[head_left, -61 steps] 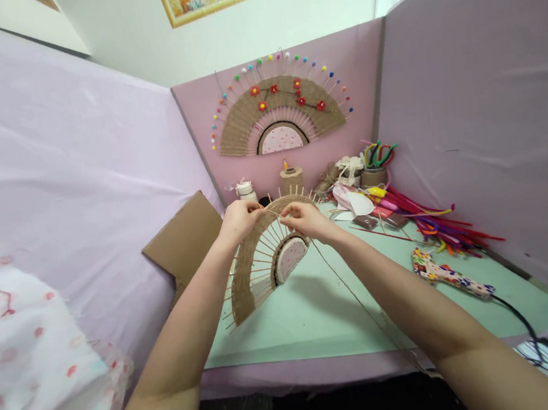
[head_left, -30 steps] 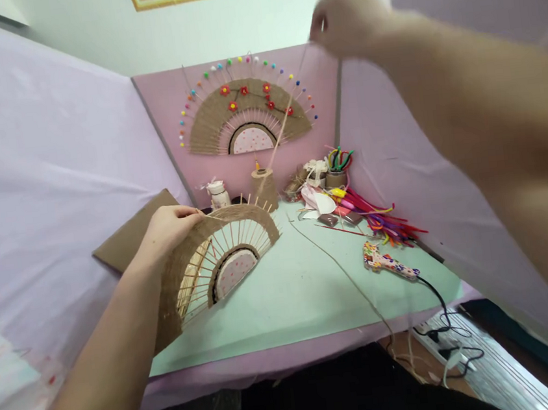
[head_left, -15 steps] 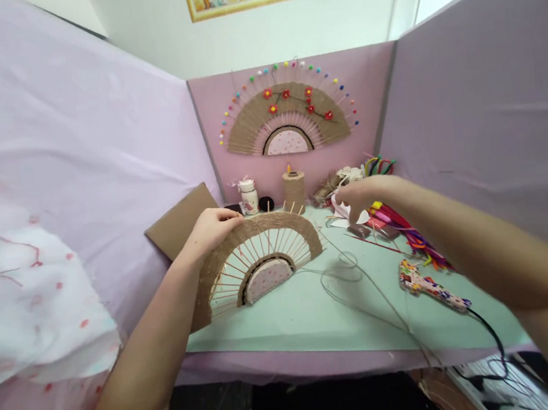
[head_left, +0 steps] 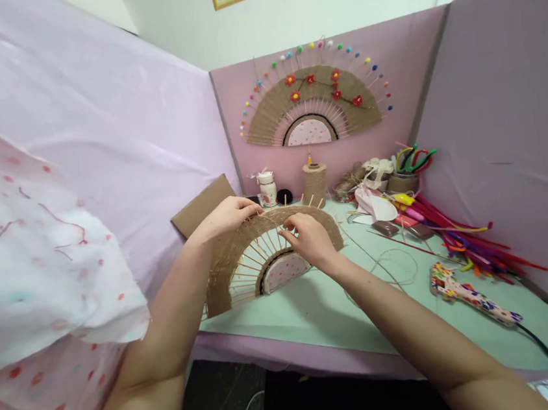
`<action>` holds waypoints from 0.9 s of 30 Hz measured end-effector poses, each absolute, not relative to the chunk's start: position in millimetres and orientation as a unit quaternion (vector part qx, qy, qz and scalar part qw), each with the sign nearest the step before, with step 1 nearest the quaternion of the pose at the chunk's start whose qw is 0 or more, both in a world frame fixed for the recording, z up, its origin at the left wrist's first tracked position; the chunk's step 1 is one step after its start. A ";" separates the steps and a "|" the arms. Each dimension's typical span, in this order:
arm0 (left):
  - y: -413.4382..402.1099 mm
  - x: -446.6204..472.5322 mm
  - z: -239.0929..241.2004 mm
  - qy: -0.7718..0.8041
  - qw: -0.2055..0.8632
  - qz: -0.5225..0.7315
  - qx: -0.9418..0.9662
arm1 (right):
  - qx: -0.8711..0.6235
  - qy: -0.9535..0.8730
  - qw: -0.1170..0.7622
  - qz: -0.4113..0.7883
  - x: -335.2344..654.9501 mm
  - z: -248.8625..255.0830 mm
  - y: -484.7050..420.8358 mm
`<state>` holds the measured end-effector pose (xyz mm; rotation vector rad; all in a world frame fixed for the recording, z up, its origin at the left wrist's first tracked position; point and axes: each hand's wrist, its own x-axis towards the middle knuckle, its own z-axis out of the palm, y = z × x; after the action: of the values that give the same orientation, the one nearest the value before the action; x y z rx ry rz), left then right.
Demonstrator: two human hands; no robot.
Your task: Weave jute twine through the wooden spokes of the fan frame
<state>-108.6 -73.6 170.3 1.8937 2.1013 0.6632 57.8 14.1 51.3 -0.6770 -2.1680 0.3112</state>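
Observation:
A half-round fan (head_left: 224, 262) woven from brown twine over thin wooden sticks stands tilted on the table. My left hand (head_left: 236, 214) grips its upper edge, fingertips closed near the stick tops. My right hand (head_left: 306, 235) is in front of the fan's upper middle, thumb and finger pinched on a thin strand of twine, partly hidden by the fingers. Loose twine (head_left: 370, 257) trails from the fan's right side and loops on the table. At the fan's base is a half-disc (head_left: 288, 271) of spotted pink cloth with a dark rim.
A finished fan (head_left: 265, 118) with red flowers hangs on the back panel. Behind my fan stand a twine spool (head_left: 315, 184), a white bottle (head_left: 267, 189) and a cardboard piece (head_left: 200, 207). To the right lie pipe cleaners (head_left: 474, 243) and a patterned glue gun (head_left: 474, 295) with a black cord.
My right hand has come left from the materials at the right to the fan's upper middle. My left hand stays on the fan's edge. The whole view has shifted.

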 end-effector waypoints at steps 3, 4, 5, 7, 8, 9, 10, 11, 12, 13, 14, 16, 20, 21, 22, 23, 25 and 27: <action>-74.7 -110.1 167.8 0.712 0.125 0.233 0.650 | -0.248 -0.849 0.447 0.131 55.5 46.6 12.2; -75.4 -110.3 167.4 0.712 0.128 0.234 0.649 | -0.241 -0.844 0.459 0.141 56.0 46.3 12.0; -76.0 -110.5 167.3 0.713 0.131 0.235 0.647 | -0.238 -0.834 0.470 0.161 56.7 46.4 12.2; -77.0 -110.7 167.4 0.714 0.135 0.237 0.644 | -0.242 -0.804 0.486 0.242 58.7 47.6 14.1; -77.3 -110.9 167.4 0.715 0.135 0.238 0.644 | -0.244 -0.784 0.485 0.300 59.7 48.6 15.8; -77.4 -111.2 167.4 0.714 0.134 0.238 0.645 | -0.242 -0.763 0.479 0.359 60.6 50.0 17.7; -77.4 -111.5 167.4 0.712 0.133 0.238 0.647 | -0.239 -0.746 0.471 0.406 61.4 51.8 19.7; -77.4 -111.7 167.4 0.709 0.132 0.239 0.650 | -0.235 -0.734 0.467 0.434 62.1 53.9 21.7; -77.4 -111.8 167.4 0.706 0.132 0.240 0.653 | -0.233 -0.729 0.469 0.441 62.6 56.5 23.6; -77.4 -111.7 167.5 0.703 0.133 0.240 0.656 | -0.234 -0.730 0.477 0.431 63.0 59.5 25.3; -77.5 -111.4 167.6 0.701 0.134 0.242 0.657 | -0.236 -0.733 0.488 0.411 63.2 62.8 26.9; -77.6 -110.5 167.9 0.699 0.137 0.243 0.659 | -0.240 -0.739 0.508 0.373 63.2 69.9 29.4; -77.7 -109.8 168.3 0.701 0.145 0.244 0.654 | -0.241 -0.739 0.525 0.346 62.3 81.6 32.9; -77.8 -110.1 168.3 0.702 0.144 0.247 0.653 | -0.242 -0.740 0.526 0.343 62.0 83.5 33.5; -78.0 -110.4 168.3 0.702 0.143 0.251 0.652 | -0.244 -0.741 0.525 0.341 61.7 84.8 34.0; -78.2 -110.8 168.4 0.701 0.142 0.256 0.650 | -0.246 -0.742 0.523 0.339 61.5 85.7 34.4; -79.0 -111.3 169.0 0.698 0.148 0.266 0.648 | -0.253 -0.745 0.518 0.335 61.1 86.3 35.1; -79.7 -110.9 169.6 0.692 0.158 0.270 0.650 | -0.259 -0.746 0.515 0.332 60.7 85.9 35.8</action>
<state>-110.9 -79.7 169.6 1.8590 1.9799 0.7729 60.7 35.8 85.9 -0.6216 -1.7927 0.7981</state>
